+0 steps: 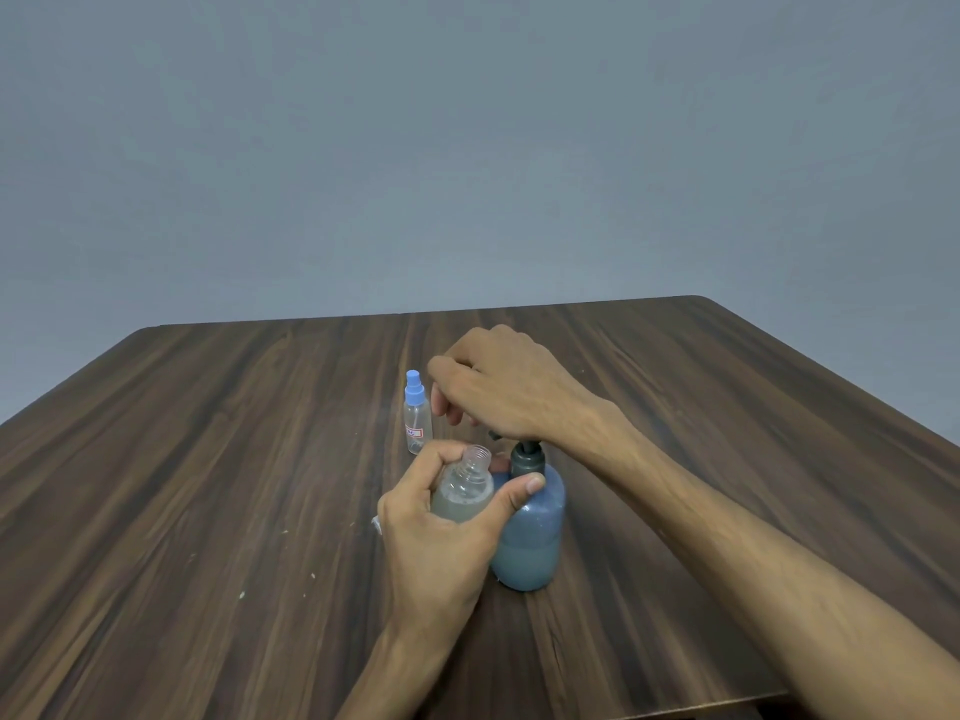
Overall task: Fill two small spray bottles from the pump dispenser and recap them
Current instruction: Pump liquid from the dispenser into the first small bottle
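Open spray bottle [464, 490]: small clear plastic bottle, cap off, threaded neck bare and pointing up and a little to the right; cloudy pale liquid fills the lower body; held tilted just left of the dispenser's collar, its mouth below and just left of the spout tip.
Left hand [441, 527]: grips the open spray bottle, fingers curled round its left and rear side, thumb stretched across the front with its tip against the dispenser's shoulder.
Pump dispenser [530, 537]: squat rounded bottle, translucent blue, standing upright on the table near its middle; pale bluish liquid in the lower part, a darker, speckled-looking band above; dark grey collar and pump stem on top; the short dark spout tip shows just under the right hand, pointing left.
Right hand [498, 387]: lies over the pump head, palm down, heel of the hand on the top; fingers bent loosely downward and close together past the spout; whether they touch the spout cannot be told.
Capped spray bottle [416, 415]: same small clear type, upright on the table behind and left of the dispenser, apart from both hands; light blue spray top; a white label with red edging low on the body; contents cannot be made out.
Table [208, 459]: dark wood-grain top, a few pale specks on the near left area.
Wall [467, 148]: plain grey-blue, behind the table.
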